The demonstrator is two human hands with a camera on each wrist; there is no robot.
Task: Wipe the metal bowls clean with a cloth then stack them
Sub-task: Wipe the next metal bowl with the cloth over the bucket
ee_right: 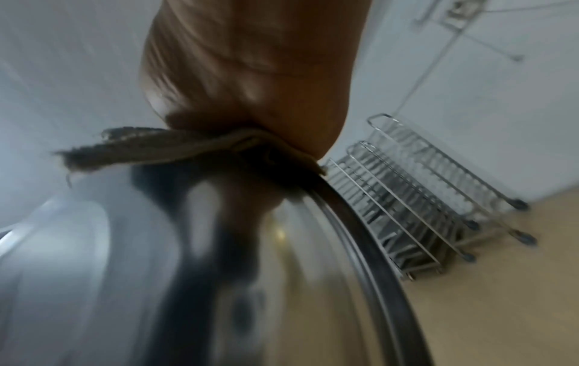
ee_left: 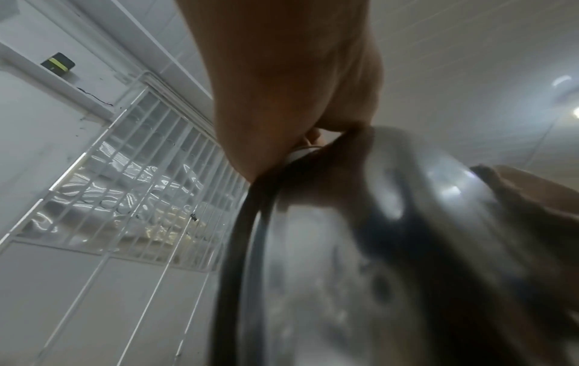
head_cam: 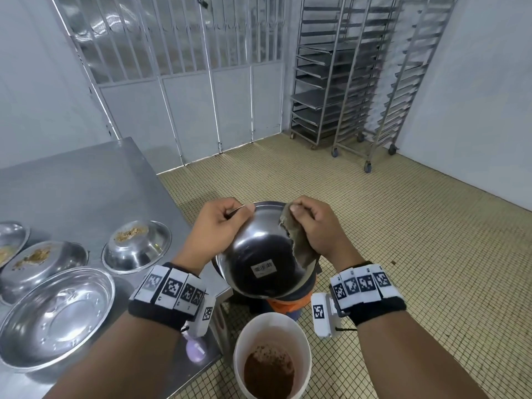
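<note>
The left hand (head_cam: pixel 214 226) gripped a tilted metal bowl (head_cam: pixel 260 254) by its rim while the right hand (head_cam: pixel 315 226) pinched a cloth (head_cam: pixel 298 243) against it.

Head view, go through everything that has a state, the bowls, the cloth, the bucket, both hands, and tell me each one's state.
Held bowl: tilted, underside toward the camera, above the bucket.
Cloth: draped over the held bowl's right rim.
Left hand: grips the rim.
Right hand: holds the cloth against the rim.
Clean bowl: upright on the table, empty.
Dirty bowls: upright, crumbs inside.
Bucket: open, brown residue inside.
</note>
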